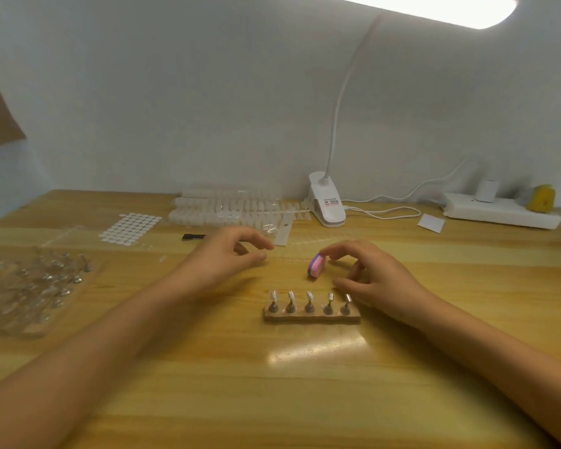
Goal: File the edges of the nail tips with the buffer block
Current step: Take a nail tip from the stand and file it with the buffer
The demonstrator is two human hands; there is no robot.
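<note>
Right hand (376,280) touches buffer block (317,267), tilted near-upright.

There is only one view. It looks from the person's head, forward and down over the wooden surface (305,384) toward the white wall (208,108). It is wide-angle and close; the left hand (227,254) and right hand (376,277) sit near the middle.

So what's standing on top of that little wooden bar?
Five small stands in a row, each topped with a clear nail tip. Under the bar is hidden.
</note>
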